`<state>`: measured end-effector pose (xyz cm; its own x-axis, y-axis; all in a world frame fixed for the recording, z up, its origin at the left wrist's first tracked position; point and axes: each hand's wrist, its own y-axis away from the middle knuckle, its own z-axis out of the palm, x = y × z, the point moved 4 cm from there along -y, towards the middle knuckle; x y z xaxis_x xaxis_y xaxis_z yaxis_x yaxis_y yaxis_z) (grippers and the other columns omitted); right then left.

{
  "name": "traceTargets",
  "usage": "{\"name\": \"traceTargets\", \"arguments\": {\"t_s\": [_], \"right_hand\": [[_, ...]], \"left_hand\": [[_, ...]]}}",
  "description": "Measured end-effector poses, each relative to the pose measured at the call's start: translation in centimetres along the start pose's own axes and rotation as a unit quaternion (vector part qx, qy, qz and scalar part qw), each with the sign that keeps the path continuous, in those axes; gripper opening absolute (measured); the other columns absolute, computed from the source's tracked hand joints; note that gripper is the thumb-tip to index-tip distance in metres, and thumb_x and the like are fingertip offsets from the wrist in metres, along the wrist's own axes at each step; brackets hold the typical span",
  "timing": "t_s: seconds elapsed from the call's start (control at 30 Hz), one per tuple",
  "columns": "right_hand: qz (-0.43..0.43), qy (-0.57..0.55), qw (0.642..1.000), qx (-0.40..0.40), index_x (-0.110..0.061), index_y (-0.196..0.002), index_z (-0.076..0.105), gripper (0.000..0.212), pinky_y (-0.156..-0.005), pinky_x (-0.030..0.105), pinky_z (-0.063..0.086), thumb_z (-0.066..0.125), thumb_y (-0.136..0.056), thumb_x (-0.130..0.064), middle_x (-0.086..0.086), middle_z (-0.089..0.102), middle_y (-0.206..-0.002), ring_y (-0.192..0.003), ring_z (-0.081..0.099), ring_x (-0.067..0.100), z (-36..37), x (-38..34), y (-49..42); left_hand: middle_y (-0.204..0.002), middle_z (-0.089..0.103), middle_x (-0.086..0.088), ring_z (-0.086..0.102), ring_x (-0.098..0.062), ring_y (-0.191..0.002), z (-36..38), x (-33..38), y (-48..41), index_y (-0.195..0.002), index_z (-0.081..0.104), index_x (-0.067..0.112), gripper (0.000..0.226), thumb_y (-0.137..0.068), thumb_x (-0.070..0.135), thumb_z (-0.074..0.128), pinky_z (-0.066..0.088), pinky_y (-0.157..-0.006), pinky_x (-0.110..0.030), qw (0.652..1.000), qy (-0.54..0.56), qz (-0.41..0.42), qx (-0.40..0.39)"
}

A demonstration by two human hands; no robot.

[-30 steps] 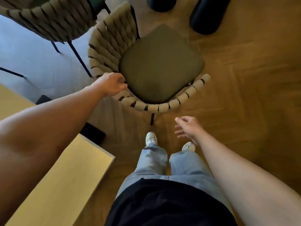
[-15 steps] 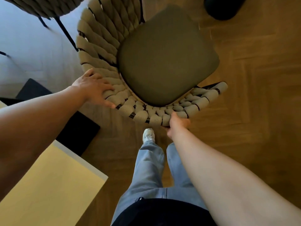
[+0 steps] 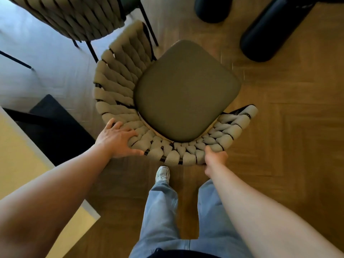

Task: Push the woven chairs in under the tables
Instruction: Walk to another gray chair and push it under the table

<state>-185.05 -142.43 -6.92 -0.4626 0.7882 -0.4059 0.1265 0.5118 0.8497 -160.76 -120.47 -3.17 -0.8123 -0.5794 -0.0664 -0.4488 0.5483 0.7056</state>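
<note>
Under both hands, the backrest of the woven chair (image 3: 186,90): left hand (image 3: 117,140) spread flat, right hand (image 3: 216,156) gripping its rim, ready; next, probably an even forward push.

Thick, rough beige rope weave wraps the woven chair (image 3: 119,101), black metal frame peeking through; its seat cushion (image 3: 186,90) is matt olive cloth. Below, wood parquet floor (image 3: 288,146) with soft sheen.
</note>
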Motion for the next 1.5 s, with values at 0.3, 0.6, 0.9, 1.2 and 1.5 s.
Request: {"name": "traceTargets", "arguments": {"t_s": [0.3,0.6,0.9,1.2,1.5], "right_hand": [[-0.076,0.156,0.98,-0.097,-0.01,-0.145,0.033,0.057,-0.109,0.049,0.044,0.061,-0.096,-0.02,0.015,0.046,-0.148,-0.132,0.049,0.037,-4.2,-7.7,-4.7],[-0.179,0.275,0.94,-0.091,-0.004,-0.149,0.029,0.065,-0.09,0.041,0.046,0.064,-0.097,-0.02,0.02,0.041,-0.152,-0.136,0.044,0.04,-5.1,-17.8,-8.3],[-0.135,0.176,0.973,-0.061,-0.008,-0.153,0.026,0.081,-0.114,0.045,0.037,0.072,-0.09,-0.03,0.015,0.037,-0.157,-0.141,0.041,0.036,-6.1,-13.2,-6.2],[0.041,0.014,0.997,-0.069,-0.008,-0.139,0.045,0.059,-0.104,0.051,0.047,0.073,-0.089,-0.022,0.018,0.054,-0.142,-0.129,0.054,0.039,-2.9,-5.5,-4.5],[0.045,0.042,0.995,-0.074,-0.01,-0.103,0.061,0.024,-0.101,0.055,0.052,0.073,-0.083,-0.003,0.022,0.066,-0.122,-0.116,0.063,0.036,-2.6,-7.2,-5.4]], "left_hand": [[-0.156,0.041,0.011,0.022,-0.025,-0.15,1.4,9.9,3.0,-0.147,0.036,0.046,0.111,-0.056,0.103,0.011,-0.001,-0.124,-0.052,0.986,0.112,-0.122,0.002],[-0.157,0.041,0.005,0.023,-0.027,-0.15,-0.8,20.3,2.5,-0.149,0.035,0.041,0.095,-0.071,0.095,0.024,0.001,-0.122,-0.051,0.953,0.221,-0.209,0.0],[-0.113,0.059,-0.007,0.056,-0.025,-0.108,0.4,10.4,4.3,-0.117,0.064,0.016,0.033,-0.091,0.036,0.067,0.048,-0.083,-0.033,0.74,0.469,-0.363,0.316],[-0.135,0.049,-0.01,0.055,-0.033,-0.117,3.5,1.3,1.2,-0.143,0.036,0.027,0.075,-0.082,0.031,0.078,0.054,-0.093,-0.054,0.507,0.694,-0.468,0.206],[-0.133,0.055,-0.012,0.058,-0.034,-0.111,5.1,3.4,1.2,-0.144,0.042,0.035,0.063,-0.092,0.007,0.063,0.056,-0.082,-0.051,0.364,0.808,-0.43,0.175]]}}
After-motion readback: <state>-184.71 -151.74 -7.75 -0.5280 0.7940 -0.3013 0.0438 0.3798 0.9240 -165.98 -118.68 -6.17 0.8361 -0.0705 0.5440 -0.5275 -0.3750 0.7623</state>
